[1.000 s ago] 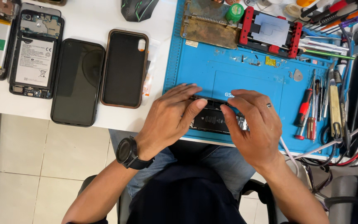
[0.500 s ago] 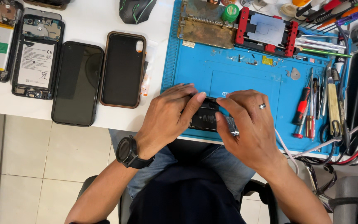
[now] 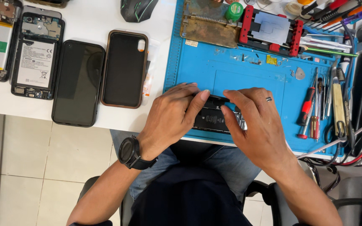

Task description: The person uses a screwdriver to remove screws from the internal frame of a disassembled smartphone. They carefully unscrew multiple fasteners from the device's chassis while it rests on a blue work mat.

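Note:
An opened black phone (image 3: 213, 117) lies on the blue repair mat (image 3: 248, 73) near the table's front edge. My left hand (image 3: 170, 117), with a black watch on its wrist, covers the phone's left end, its thumb and fingers on the phone's top edge. My right hand (image 3: 258, 125), a ring on one finger, grips the right end, its thumb pressing on the phone's dark inner face. Most of the phone is hidden under both hands.
Left on the white table (image 3: 89, 16) lie a black phone (image 3: 77, 82), a brown-rimmed phone case (image 3: 124, 69) and an opened phone with its battery showing (image 3: 36, 58). A red and black clamp jig (image 3: 271, 31) stands at the mat's back. Screwdrivers (image 3: 308, 106), tweezers and cables crowd the right side.
My hands and the phone have stayed in about the same place on the mat. My right thumb has shifted on the phone's face, and my left fingers moved up onto the top edge.

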